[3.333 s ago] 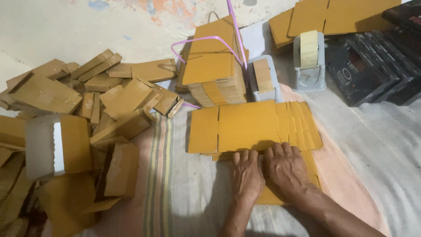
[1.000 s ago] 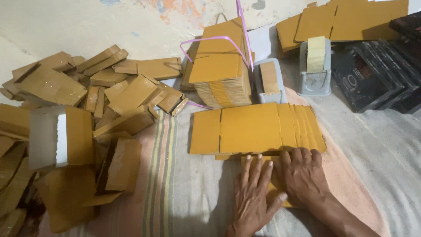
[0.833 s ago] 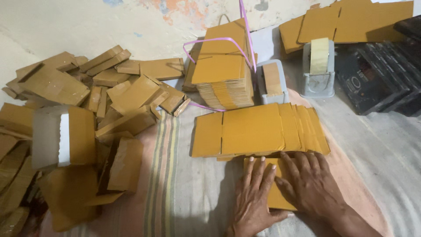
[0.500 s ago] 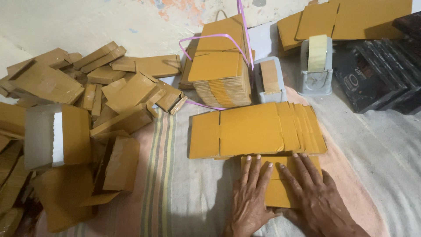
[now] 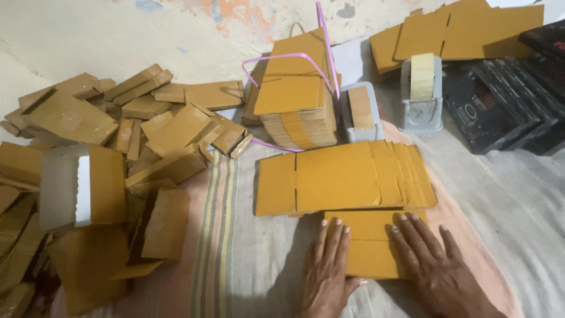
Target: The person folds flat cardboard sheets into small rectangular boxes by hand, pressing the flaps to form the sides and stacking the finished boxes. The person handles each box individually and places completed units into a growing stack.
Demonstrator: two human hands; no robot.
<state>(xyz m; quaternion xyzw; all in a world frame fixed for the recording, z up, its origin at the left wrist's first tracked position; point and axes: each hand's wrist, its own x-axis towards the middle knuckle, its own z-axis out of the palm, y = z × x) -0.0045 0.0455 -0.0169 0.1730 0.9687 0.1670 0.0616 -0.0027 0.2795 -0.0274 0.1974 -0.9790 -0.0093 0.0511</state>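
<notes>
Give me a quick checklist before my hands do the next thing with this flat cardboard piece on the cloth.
1. Left hand flat on the cardboard piece: ok.
2. Right hand flat on its other side: ok.
3. Piece lies flat on the cloth: ok.
4. Piece clear of the fanned blanks: not ok, its top edge meets them.
5. Tape dispenser loaded: ok, roll sits in it.
6. Crease pressed sharp: cannot tell.

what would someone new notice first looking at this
Both hands press flat on a brown cardboard sheet at the bottom centre, the left hand on its left edge and the right hand on its right. Just beyond lies a fanned row of sheets, with a tall stack looped by pink strap behind it. A heap of folded boxes fills the left side.
</notes>
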